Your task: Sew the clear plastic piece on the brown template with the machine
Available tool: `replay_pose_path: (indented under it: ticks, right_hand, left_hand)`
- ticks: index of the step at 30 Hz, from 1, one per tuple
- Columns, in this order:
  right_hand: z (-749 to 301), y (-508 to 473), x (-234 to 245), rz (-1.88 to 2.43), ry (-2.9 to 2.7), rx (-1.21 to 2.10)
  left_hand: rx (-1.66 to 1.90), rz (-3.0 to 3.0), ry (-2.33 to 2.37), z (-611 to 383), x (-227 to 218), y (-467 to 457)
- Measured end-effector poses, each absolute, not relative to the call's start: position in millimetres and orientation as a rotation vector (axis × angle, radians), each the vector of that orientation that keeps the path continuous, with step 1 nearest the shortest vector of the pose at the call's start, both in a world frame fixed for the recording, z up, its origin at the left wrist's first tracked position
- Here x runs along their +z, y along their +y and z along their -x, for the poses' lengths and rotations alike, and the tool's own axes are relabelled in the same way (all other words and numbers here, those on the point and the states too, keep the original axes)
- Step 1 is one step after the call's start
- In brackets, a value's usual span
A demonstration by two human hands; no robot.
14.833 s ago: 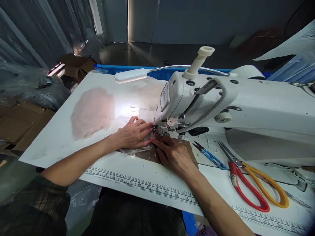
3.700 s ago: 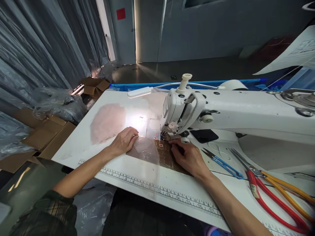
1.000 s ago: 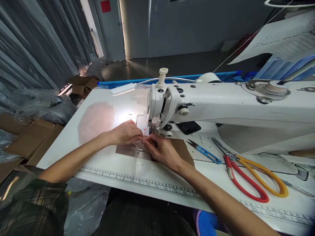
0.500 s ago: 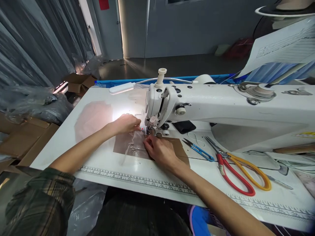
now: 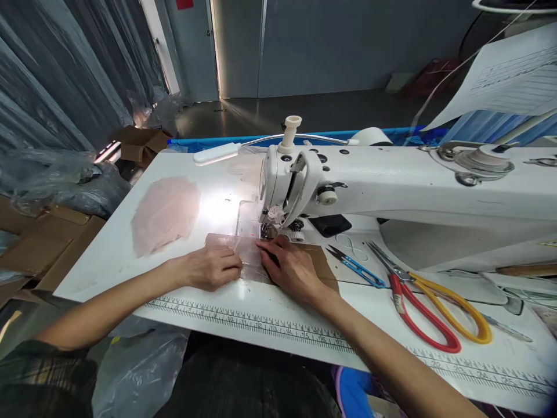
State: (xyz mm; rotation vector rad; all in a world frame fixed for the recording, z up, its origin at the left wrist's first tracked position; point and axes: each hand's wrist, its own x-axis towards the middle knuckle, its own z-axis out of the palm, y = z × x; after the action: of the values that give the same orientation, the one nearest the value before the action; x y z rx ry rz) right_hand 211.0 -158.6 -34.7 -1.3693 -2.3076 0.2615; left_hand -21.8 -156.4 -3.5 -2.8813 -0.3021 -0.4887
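Sheer pale pink fabric (image 5: 250,253) lies at the front of the white sewing machine (image 5: 369,180), its back edge by the presser foot (image 5: 268,231). My left hand (image 5: 212,267) rests at the fabric's left part, fingers curled closed on it. Just right of the needle area, my right hand (image 5: 290,268) pinches the fabric's edge between thumb and forefinger. Beneath my right hand a brown sheet (image 5: 321,264) shows on the table. The needle tip is too small to make out.
A pile of pink sheer pieces (image 5: 165,215) lies at left. Blue thread snips (image 5: 355,266) and red-and-yellow-handled scissors (image 5: 429,305) lie right of my right hand. A black object (image 5: 331,225) sits under the machine arm. A printed ruler (image 5: 261,325) runs along the table's front.
My left hand has come from beside the needle toward the table's front and left. The fabric now lies flatter and wider before the machine. My right hand stays near the presser foot.
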Motion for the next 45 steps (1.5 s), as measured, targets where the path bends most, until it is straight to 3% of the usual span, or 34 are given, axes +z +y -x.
replay_pose_path:
  ticks: [11, 20, 26, 33, 37, 42, 45]
  right_hand:
    - [-211, -166, -33, 1.395, -2.321, 0.308]
    - [-224, -144, -11, 1.327, -2.393, 0.585]
    - [-227, -142, -14, 1.434, -2.281, 0.597]
    - [-224, -169, -18, 0.855, -2.394, 0.714]
    - [-219, -176, -15, 0.836, -2.617, 0.636]
    - [-225, -169, -16, 0.803, -2.485, 0.848]
    - [-228, -158, -15, 0.853, -2.391, 0.803]
  left_hand:
    - [-0.702, 2.833, -0.452, 7, -11, -163]
    - [-0.842, 3.003, -0.451, 12, -18, -165]
    - [-1.128, 3.063, -0.664, 14, -14, -159]
    - [-1.259, 2.991, -0.875, 11, -14, -161]
    - [-1.166, 3.080, -0.791, 14, -15, -158]
    - [-0.750, 3.059, -0.468, 18, -12, -157]
    - [-0.659, 2.958, -0.457, 15, -9, -162]
